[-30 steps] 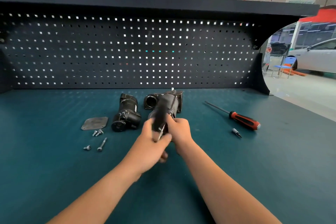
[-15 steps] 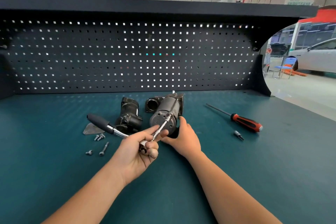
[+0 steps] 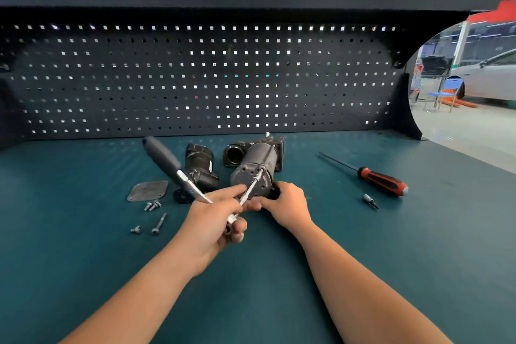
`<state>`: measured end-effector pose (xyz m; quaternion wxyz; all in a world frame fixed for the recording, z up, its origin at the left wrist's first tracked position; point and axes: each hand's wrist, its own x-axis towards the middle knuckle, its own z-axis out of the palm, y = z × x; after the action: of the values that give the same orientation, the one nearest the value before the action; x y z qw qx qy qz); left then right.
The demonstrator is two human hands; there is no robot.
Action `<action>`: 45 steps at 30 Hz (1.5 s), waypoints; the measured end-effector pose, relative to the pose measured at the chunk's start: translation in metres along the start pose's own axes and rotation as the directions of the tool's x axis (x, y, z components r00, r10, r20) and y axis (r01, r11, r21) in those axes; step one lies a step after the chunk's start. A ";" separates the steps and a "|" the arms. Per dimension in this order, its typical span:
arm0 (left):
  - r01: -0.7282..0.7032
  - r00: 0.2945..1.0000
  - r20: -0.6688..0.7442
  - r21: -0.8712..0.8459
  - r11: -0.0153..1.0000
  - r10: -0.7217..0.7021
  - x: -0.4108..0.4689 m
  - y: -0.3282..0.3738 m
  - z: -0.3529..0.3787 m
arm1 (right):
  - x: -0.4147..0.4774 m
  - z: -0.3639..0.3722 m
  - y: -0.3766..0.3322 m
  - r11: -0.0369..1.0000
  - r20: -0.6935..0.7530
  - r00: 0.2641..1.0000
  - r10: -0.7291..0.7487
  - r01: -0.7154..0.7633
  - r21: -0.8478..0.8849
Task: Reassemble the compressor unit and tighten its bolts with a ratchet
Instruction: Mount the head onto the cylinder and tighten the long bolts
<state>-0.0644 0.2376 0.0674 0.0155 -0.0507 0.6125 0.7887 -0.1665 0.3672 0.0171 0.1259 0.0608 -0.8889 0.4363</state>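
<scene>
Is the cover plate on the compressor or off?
Off. The plate lies flat on the bench, left of the compressor, with loose bolts beside it.

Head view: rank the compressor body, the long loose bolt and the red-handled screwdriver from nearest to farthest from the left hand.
1. The compressor body: just ahead of the left hand, at its fingertips.
2. The long bolt: lying on the mat, off to that hand's left.
3. The red-handled screwdriver: far right, beyond the right hand.
</scene>
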 end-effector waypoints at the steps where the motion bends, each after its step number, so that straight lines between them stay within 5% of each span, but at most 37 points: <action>1: -0.048 0.999 -0.012 0.141 0.989 0.050 -0.002 0.000 0.003 | 0.000 0.000 0.000 1.000 0.002 1.000 0.007 -0.007 0.012; 4: -0.174 0.980 0.004 0.494 0.852 0.198 -0.003 0.007 0.005 | 0.002 0.000 0.001 0.999 0.008 1.000 0.019 -0.019 0.035; 5: -0.221 0.964 0.032 0.649 0.728 0.264 -0.004 0.011 0.005 | 0.003 0.000 0.002 0.999 0.010 1.000 0.022 -0.023 0.046; 7: -0.217 0.920 0.147 0.963 0.159 0.364 -0.005 0.018 0.009 | 0.003 0.001 0.003 0.998 0.004 0.999 0.032 -0.032 0.051; 8: -0.178 0.891 0.229 0.971 -0.161 0.393 -0.008 0.017 0.015 | 0.003 0.001 0.002 0.999 0.002 1.000 0.025 -0.025 0.041; 9: -0.163 0.874 0.306 0.917 -0.364 0.377 -0.012 0.013 0.021 | 0.002 0.002 0.002 0.999 -0.002 1.000 0.007 -0.007 0.035; 11: -0.170 0.869 0.355 0.867 -0.468 0.343 -0.010 0.002 0.027 | 0.003 0.002 0.002 0.999 -0.012 1.000 -0.014 0.015 0.046; 13: -0.212 0.876 0.293 0.948 -0.238 0.384 -0.003 0.000 0.019 | 0.005 0.001 0.004 0.999 0.017 1.000 -0.007 0.006 0.034; 15: -0.307 0.915 0.180 0.891 0.335 0.360 -0.004 0.001 0.013 | 0.005 0.001 0.005 0.999 0.044 0.999 0.004 -0.006 0.044; 17: -0.168 0.985 0.032 0.450 0.877 0.172 -0.004 -0.003 0.012 | 0.004 0.000 0.005 0.999 0.019 1.000 0.007 -0.008 0.053; 18: -0.059 0.998 0.007 0.135 0.989 0.059 -0.005 -0.005 0.011 | 0.003 0.000 0.004 0.999 0.008 1.000 0.008 -0.008 0.046; 19: 0.042 0.999 0.010 -0.162 0.986 -0.041 -0.006 -0.004 0.011 | 0.002 -0.001 0.004 0.999 0.004 1.000 0.007 -0.007 0.041; 21: 0.189 0.982 0.093 -0.604 0.775 -0.167 -0.006 -0.005 0.008 | 0.002 -0.002 0.003 0.999 0.007 1.000 0.003 -0.003 0.041; 23: 0.214 0.973 0.112 -0.759 0.615 -0.200 -0.004 -0.004 0.005 | 0.002 -0.002 0.003 0.999 0.005 1.000 -0.004 0.004 0.043; 24: 0.206 0.975 0.101 -0.747 0.632 -0.198 -0.005 -0.003 0.006 | 0.002 -0.001 0.004 0.999 0.005 1.000 -0.005 0.004 0.046; 29: 0.032 0.996 -0.078 -0.165 0.986 -0.046 -0.001 0.010 0.009 | 0.002 0.001 0.003 0.999 0.005 1.000 0.014 -0.014 0.042; 32: -0.135 0.988 -0.011 0.394 0.909 0.151 -0.002 0.022 0.011 | 0.002 0.002 0.003 0.998 0.016 1.000 0.022 -0.022 0.057; 33: -0.205 0.975 0.057 0.606 0.769 0.216 -0.003 0.024 0.013 | 0.003 0.001 0.003 0.998 0.018 1.000 0.026 -0.027 0.063; 35: -0.296 0.934 0.231 0.928 0.225 0.273 -0.005 0.024 0.020 | 0.003 0.001 0.004 0.996 0.023 0.999 0.034 -0.036 0.078; 37: -0.272 0.888 0.371 0.901 -0.338 0.271 -0.009 0.017 0.029 | 0.003 0.001 0.003 0.998 0.030 0.999 0.027 -0.028 0.048; 39: -0.249 0.869 0.427 0.814 -0.524 0.251 -0.008 0.007 0.034 | 0.004 0.001 0.002 0.999 0.012 1.000 0.007 -0.007 0.040; 40: -0.252 0.864 0.424 0.831 -0.496 0.270 -0.005 0.005 0.030 | 0.004 0.001 0.002 0.999 0.010 1.000 0.003 -0.003 0.046; 42: -0.300 0.881 0.352 0.932 -0.202 0.317 -0.001 0.007 0.019 | 0.005 0.001 0.003 0.999 0.027 1.000 0.012 -0.013 0.040; 44: -0.349 0.923 0.253 0.868 0.353 0.291 -0.002 0.008 0.013 | 0.006 0.001 0.005 0.998 0.035 0.999 0.032 -0.034 0.056; 45: -0.292 0.954 0.168 0.695 0.657 0.247 -0.001 0.005 0.012 | 0.005 0.001 0.005 0.997 0.018 0.999 0.044 -0.045 0.066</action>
<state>-0.0647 0.2480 0.0751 -0.0649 0.0738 0.8694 0.4842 -0.1725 0.3692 0.0139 0.1066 0.0488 -0.8760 0.4678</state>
